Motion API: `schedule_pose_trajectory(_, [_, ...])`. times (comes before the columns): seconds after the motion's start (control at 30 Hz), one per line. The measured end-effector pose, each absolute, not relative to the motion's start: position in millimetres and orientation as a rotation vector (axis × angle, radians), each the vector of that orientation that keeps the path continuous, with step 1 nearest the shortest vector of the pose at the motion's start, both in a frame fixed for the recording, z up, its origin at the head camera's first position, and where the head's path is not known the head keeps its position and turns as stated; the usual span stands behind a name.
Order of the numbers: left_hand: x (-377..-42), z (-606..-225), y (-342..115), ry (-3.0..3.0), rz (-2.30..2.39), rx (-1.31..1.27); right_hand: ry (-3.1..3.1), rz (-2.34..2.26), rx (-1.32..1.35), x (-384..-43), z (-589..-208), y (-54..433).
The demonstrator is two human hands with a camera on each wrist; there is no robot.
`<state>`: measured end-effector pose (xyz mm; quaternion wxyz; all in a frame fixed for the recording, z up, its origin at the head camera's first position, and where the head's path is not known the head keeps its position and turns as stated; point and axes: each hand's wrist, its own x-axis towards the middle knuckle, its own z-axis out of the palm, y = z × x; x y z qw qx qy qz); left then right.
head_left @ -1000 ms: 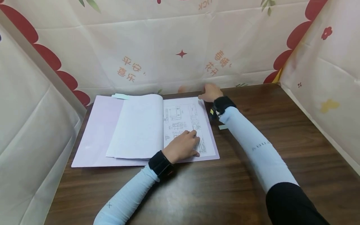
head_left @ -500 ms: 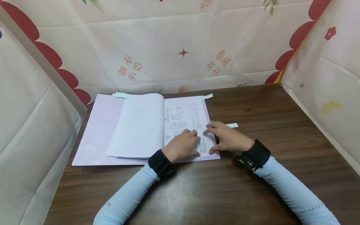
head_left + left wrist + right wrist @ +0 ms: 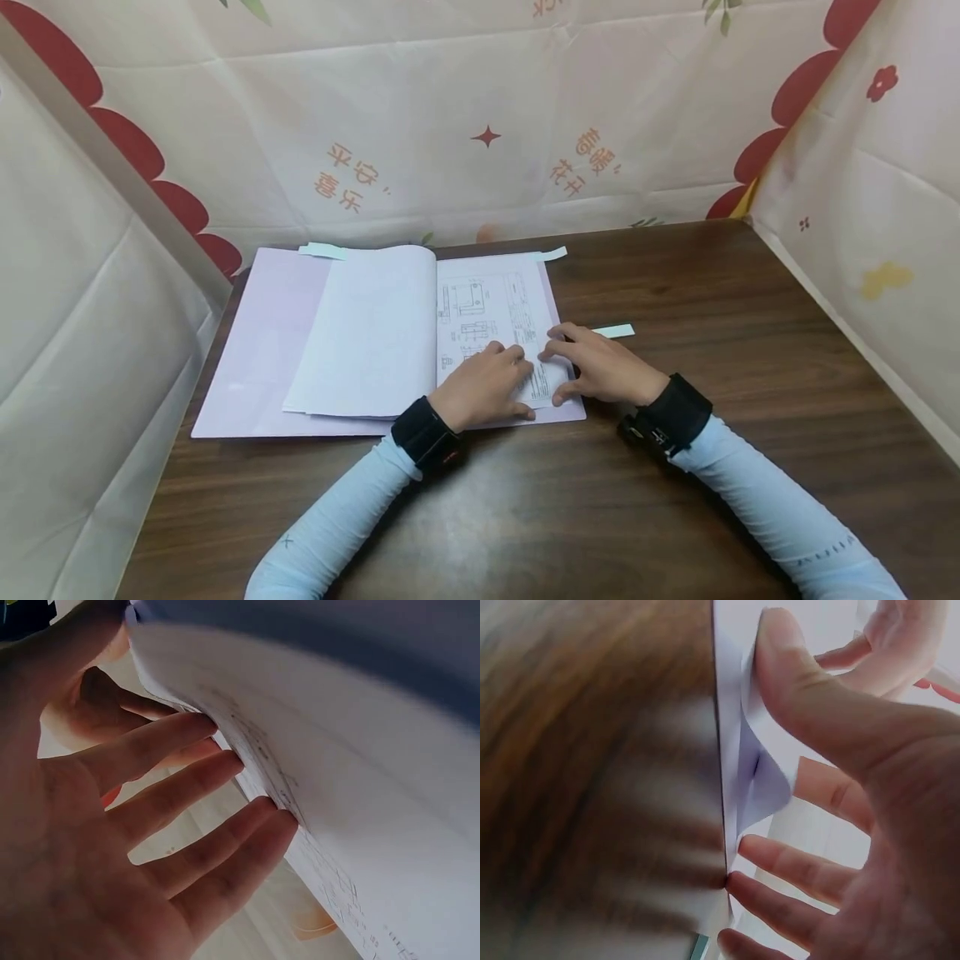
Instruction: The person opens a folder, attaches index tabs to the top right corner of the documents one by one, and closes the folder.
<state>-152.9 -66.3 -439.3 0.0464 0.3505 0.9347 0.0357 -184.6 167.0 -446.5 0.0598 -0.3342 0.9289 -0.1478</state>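
A lilac folder (image 3: 273, 333) lies spread on the table, its turned white sheets (image 3: 371, 333) on the left. On the right is a page with technical drawings (image 3: 487, 283). My left hand (image 3: 483, 387) rests on this page's lower part; in the left wrist view its fingers (image 3: 225, 870) are extended, tips on the paper. My right hand (image 3: 603, 367) touches the page's right edge with thumb and fingers spread. In the right wrist view, the sheet's edge (image 3: 765, 780) bulges up between the right thumb (image 3: 784, 645) and fingers.
Pale green paper tabs stick out at the folder's top left (image 3: 322, 251) and the page's top right (image 3: 552, 254). Another green strip (image 3: 615, 331) shows beyond the right hand on the brown wooden table (image 3: 712, 308). Printed cloth (image 3: 420, 125) encloses the back and sides.
My right hand has come down from the page's top right corner to its lower right edge, uncovering the upper green tab. The left hand has stayed on the page.
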Motion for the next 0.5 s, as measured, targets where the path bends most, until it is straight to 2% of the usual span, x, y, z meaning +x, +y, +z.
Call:
schedule_pose_trajectory(0.33, [-144, -440, -78, 2.936, 0.151, 1.111, 2.852, -0.423, -1.036, -186, -446, 164])
schedule_pose_trajectory(0.5, [-129, -428, -116, 3.038, 0.26, 1.005, 2.822, -0.374, -1.046, -185, -445, 167])
